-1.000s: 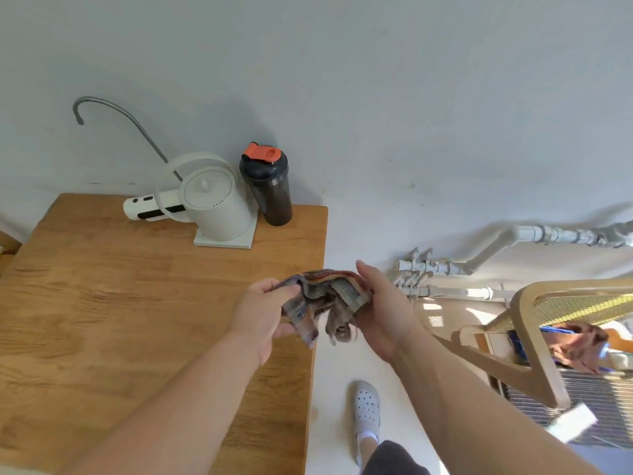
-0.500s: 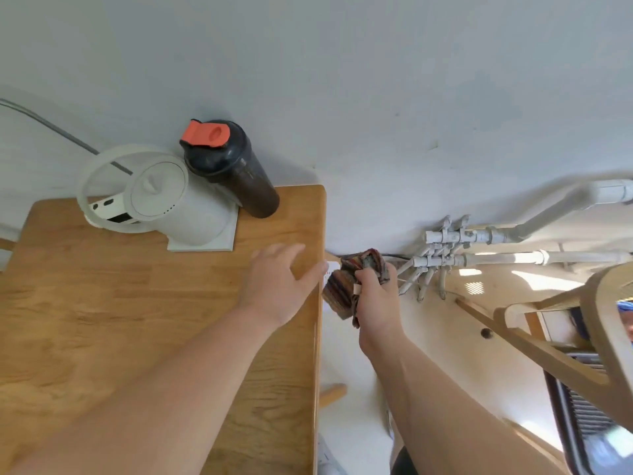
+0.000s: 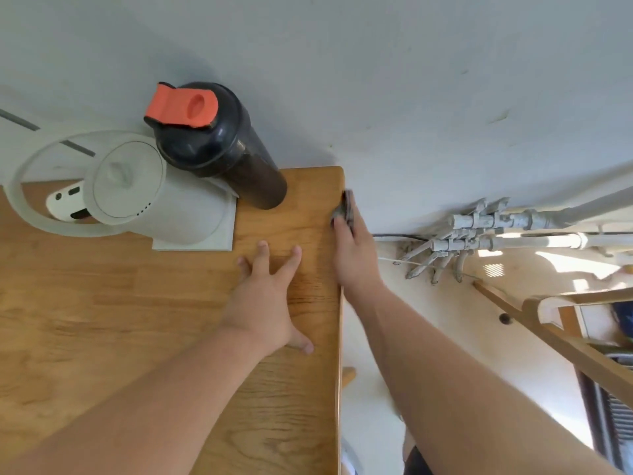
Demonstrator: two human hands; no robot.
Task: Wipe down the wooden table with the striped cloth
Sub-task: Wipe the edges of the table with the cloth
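The wooden table (image 3: 102, 320) fills the left half of the view, its right edge running down the middle. My left hand (image 3: 270, 296) lies flat on the tabletop near that edge, fingers spread, holding nothing. My right hand (image 3: 352, 255) presses the striped cloth (image 3: 346, 209) against the table's right side edge, near the far corner. Only a small bunched part of the cloth shows past my fingertips; the rest is hidden under the hand.
A white electric kettle (image 3: 144, 193) on its base and a black shaker bottle with an orange cap (image 3: 219, 145) stand at the table's far right corner against the wall. Grey pipes (image 3: 496, 231) run along the wall base. A wooden chair frame (image 3: 565, 337) stands at right.
My left hand let go of the cloth and came down flat on the table. My right hand carried the cloth forward and left, up against the table's side edge. The camera moved closer.
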